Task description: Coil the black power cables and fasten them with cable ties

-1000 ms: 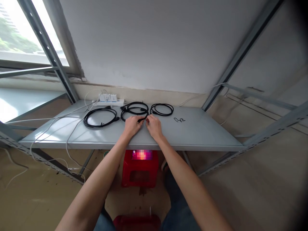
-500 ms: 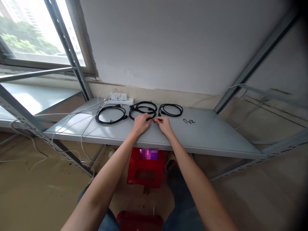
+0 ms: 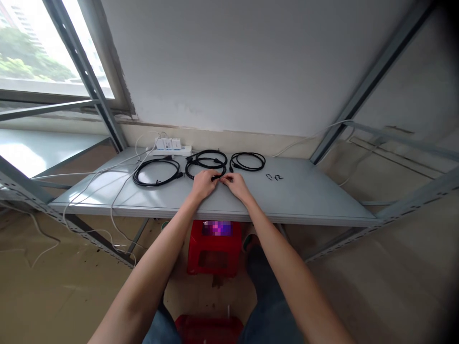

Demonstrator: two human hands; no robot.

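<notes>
Three coiled black cables lie in a row on the grey shelf. At the middle cable [image 3: 189, 169], my left hand [image 3: 204, 184] is closed on the near right part of the loop. My right hand [image 3: 235, 185] is beside it, thumb and fingers pinched close to the same edge of the coil. Whatever is between those fingertips is too small to make out. To the left rests another coiled cable [image 3: 135, 177], with a small tie on its near side. The right coiled cable [image 3: 264, 162] sits just beyond my right hand. Several short black ties [image 3: 274, 177] lie farther right.
A white power strip [image 3: 182, 151] with plugged-in adapters stands against the wall. White cords [image 3: 112, 203] run across the shelf's left end and hang over its front edge. Metal uprights [image 3: 107, 112] frame the shelf [image 3: 304, 200]. A red stool [image 3: 214, 248] is underneath.
The whole view has shifted slightly, so the shelf sits farther left in it. Both hands stay at the near edge of the middle cable, with little change in their grip.
</notes>
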